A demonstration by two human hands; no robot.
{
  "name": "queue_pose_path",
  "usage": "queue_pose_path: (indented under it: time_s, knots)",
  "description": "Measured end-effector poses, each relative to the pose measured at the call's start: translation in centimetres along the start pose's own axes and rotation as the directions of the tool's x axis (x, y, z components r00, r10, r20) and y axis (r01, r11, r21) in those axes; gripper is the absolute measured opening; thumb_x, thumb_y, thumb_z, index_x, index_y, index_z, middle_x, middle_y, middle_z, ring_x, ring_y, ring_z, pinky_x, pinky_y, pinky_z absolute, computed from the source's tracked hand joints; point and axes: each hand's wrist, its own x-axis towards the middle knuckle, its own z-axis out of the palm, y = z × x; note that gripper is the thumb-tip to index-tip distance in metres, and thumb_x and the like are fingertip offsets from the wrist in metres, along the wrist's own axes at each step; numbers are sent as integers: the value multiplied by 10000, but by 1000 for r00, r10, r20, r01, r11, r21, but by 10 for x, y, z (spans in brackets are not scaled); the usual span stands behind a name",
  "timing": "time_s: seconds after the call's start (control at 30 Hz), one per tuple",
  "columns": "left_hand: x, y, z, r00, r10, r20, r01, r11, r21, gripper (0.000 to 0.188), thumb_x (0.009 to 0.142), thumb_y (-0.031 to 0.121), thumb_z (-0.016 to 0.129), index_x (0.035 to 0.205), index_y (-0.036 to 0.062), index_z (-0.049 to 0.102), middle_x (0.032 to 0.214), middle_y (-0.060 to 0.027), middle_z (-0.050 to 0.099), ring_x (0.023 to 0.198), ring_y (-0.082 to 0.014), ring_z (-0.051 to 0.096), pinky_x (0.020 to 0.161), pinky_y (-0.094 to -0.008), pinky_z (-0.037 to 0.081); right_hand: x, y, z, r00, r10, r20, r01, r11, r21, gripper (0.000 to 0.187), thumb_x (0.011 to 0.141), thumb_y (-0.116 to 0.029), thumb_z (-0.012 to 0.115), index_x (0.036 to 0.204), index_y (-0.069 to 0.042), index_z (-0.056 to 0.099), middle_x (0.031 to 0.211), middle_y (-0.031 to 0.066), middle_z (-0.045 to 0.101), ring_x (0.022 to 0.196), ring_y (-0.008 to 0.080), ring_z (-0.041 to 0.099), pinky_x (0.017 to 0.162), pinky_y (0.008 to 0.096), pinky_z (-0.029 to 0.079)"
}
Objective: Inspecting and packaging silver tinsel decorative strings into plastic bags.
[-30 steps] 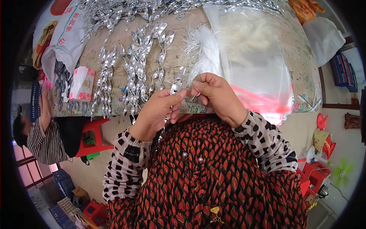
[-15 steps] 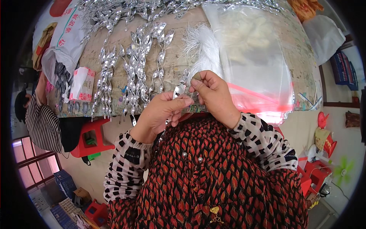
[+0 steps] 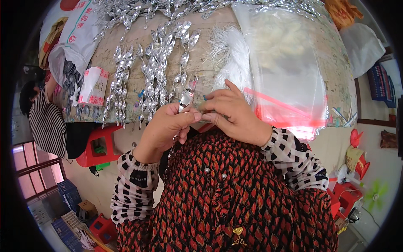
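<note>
My left hand (image 3: pixel 166 126) is closed, its thumb and forefinger pinching a shiny silver twisted strip (image 3: pixel 187 99) at the table's near edge. Part of that strip rises past the fingers, and more silver hangs below the hand. My right hand (image 3: pixel 235 111) meets the left thumb tip. Its thumb and forefinger come together there while the other fingers fan outward; whatever lies in that pinch is too small to make out. Just beyond the right hand lies a bundle of white thread (image 3: pixel 232 63). Several silver twisted strands (image 3: pixel 155 71) lie left of it.
Clear plastic bags (image 3: pixel 289 84) with a pink-red edge are stacked on the right of the worn table (image 3: pixel 201 50). A tissue pack (image 3: pixel 93 86) and a white sack (image 3: pixel 75 33) sit left. A person in a striped top (image 3: pixel 48 122) is beside a red stool (image 3: pixel 98 145).
My right hand has turned, with its outer fingers now spread away from the earlier tight pinch. The left hand has shifted slightly left and keeps the silver strip.
</note>
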Motion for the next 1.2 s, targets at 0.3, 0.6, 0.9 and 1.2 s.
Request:
queue_pose_path:
  time_s: [0.3,0.6,0.9,1.2]
  knots:
    - [4,-14,-12,1000,-10,-9,10,1000,19,136,822,141,686,875,35,620,657,15,548,442,-57,452,372,-213,365,-2,6,-5,1000,-2,-9,2,999,38,87,865,-97,617,948,-78,597,872,35,588,848,204,566,969,445,380]
    - [7,-47,2,940,341,25,-315,837,447,198,910,235,596,959,44,616,736,21,558,639,-48,500,583,-211,408,10,-7,-5,892,445,84,-407,705,582,136,924,-121,582,961,10,583,904,11,606,791,56,518,720,219,436]
    - [5,-26,-5,975,201,98,-179,964,-197,350,974,204,496,1254,-6,518,820,-32,566,648,-116,532,585,-246,456,6,-7,1,940,330,-85,-253,841,478,99,919,-100,584,930,-2,586,868,5,555,808,64,498,731,216,411]
    - [2,-29,-7,967,246,73,-207,918,-339,378,938,176,563,1272,7,516,805,-25,561,599,-112,511,506,-231,392,1,-18,-5,915,389,-103,-299,828,474,75,897,-79,603,899,-8,578,847,12,528,784,76,483,702,223,392]
